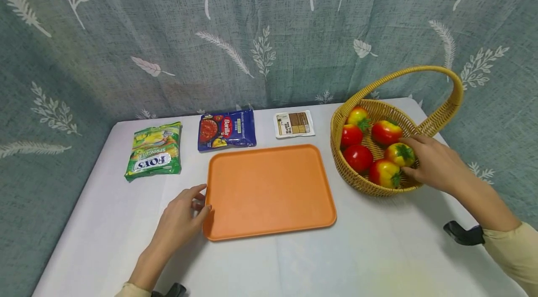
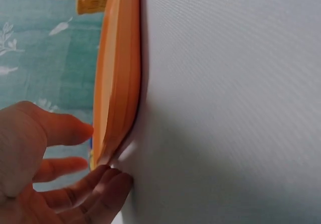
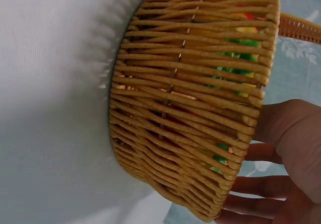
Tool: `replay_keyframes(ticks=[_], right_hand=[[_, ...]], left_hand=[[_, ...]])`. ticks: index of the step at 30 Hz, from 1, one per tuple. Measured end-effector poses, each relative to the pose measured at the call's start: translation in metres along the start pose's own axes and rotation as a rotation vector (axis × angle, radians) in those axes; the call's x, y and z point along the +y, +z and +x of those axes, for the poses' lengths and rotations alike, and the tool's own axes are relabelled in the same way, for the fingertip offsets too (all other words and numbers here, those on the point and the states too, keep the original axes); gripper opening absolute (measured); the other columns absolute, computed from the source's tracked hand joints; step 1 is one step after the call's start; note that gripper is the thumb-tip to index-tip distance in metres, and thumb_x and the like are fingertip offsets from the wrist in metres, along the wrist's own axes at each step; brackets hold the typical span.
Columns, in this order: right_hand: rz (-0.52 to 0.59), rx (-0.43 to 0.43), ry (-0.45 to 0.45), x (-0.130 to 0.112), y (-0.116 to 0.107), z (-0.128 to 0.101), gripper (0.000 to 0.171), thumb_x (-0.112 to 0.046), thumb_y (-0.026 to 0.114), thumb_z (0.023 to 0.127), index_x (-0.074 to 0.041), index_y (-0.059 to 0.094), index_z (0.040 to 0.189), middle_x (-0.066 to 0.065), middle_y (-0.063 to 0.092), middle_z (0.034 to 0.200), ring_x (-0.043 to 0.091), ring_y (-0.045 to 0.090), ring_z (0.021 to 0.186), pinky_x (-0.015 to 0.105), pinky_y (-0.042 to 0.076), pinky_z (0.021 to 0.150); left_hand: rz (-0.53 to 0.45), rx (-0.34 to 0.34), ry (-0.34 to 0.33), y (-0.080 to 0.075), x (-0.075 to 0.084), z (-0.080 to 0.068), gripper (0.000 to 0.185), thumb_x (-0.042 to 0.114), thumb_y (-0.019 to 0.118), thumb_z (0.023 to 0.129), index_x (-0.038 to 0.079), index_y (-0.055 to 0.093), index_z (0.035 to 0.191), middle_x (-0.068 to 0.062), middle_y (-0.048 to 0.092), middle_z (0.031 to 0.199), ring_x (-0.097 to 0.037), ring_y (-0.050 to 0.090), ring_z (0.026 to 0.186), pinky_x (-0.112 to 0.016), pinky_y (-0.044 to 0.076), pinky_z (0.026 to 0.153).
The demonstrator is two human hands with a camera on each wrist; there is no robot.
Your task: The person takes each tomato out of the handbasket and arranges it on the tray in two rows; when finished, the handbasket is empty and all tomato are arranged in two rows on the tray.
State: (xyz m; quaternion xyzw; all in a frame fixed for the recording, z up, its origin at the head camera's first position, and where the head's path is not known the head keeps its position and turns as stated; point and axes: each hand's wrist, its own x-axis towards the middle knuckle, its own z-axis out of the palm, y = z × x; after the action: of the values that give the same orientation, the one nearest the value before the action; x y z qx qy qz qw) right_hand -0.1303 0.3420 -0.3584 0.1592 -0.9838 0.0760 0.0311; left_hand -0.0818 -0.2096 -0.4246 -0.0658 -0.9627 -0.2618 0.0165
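Head view: a white-covered counter is shown, with a tray at its middle and a basket at the far right.
Fruit at the right hand: a red-and-yellow fruit with a green top is seated at the right inside the wicker basket, among five other fruits. By its glossy skin it is judged light, firm and rather slippery; it would best be held round its sides, below the green top.
Orange tray: the tray lies flat left of the basket. It is judged light, stiff and hard to break, and is best taken by its raised rim.
Right hand: the right hand is reached over the basket's right rim, thumb and fingers parted about the fruit. Whether it is pinched cannot be told, since the fingertips are partly hidden.
Left hand: the left hand is placed at the tray's left rim, loosely bent, with thumb and fingers apart; the rim is touched by the fingertips, and no firm grip is shown.
Far side: a green packet, a blue pouch and a small white packet are laid from left to right.
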Motion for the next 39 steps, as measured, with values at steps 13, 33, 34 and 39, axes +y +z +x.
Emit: replay_keyframes(ticks=[13, 33, 34, 39], right_hand=[[0.030, -0.106, -0.023, 0.004, 0.012, 0.017, 0.068, -0.012, 0.087, 0.071, 0.012, 0.056, 0.127, 0.038, 0.055, 0.123, 0.052, 0.058, 0.103, 0.065, 0.048, 0.081], [0.022, 0.014, -0.018, -0.002, 0.008, 0.008, 0.069, -0.015, 0.091, 0.068, 0.005, 0.061, 0.127, 0.037, 0.050, 0.125, 0.055, 0.047, 0.111, 0.071, 0.041, 0.084], [0.027, 0.036, -0.018, -0.002, 0.007, 0.006, 0.069, -0.015, 0.091, 0.068, 0.004, 0.062, 0.126, 0.035, 0.050, 0.123, 0.054, 0.048, 0.109, 0.070, 0.042, 0.082], [0.056, 0.134, -0.012, -0.001, 0.002, -0.003, 0.070, -0.016, 0.092, 0.065, 0.003, 0.062, 0.125, 0.030, 0.052, 0.116, 0.048, 0.048, 0.101, 0.064, 0.042, 0.078]], left_hand=[[-0.131, -0.062, -0.105, 0.005, -0.003, 0.010, 0.058, 0.005, 0.070, 0.085, -0.001, 0.051, 0.139, -0.013, 0.063, 0.103, -0.021, 0.062, 0.082, -0.033, 0.054, 0.067], [-0.172, -0.072, -0.171, -0.001, -0.008, 0.008, 0.060, 0.001, 0.066, 0.084, -0.001, 0.051, 0.142, -0.014, 0.064, 0.102, -0.024, 0.064, 0.085, -0.034, 0.054, 0.068], [-0.180, -0.068, -0.169, -0.001, -0.008, 0.008, 0.060, 0.001, 0.066, 0.084, 0.000, 0.052, 0.142, -0.014, 0.064, 0.102, -0.024, 0.064, 0.085, -0.033, 0.054, 0.068], [-0.233, -0.061, -0.173, 0.004, -0.014, 0.011, 0.060, 0.001, 0.066, 0.083, 0.003, 0.053, 0.142, -0.012, 0.063, 0.100, -0.023, 0.061, 0.081, -0.031, 0.051, 0.059]])
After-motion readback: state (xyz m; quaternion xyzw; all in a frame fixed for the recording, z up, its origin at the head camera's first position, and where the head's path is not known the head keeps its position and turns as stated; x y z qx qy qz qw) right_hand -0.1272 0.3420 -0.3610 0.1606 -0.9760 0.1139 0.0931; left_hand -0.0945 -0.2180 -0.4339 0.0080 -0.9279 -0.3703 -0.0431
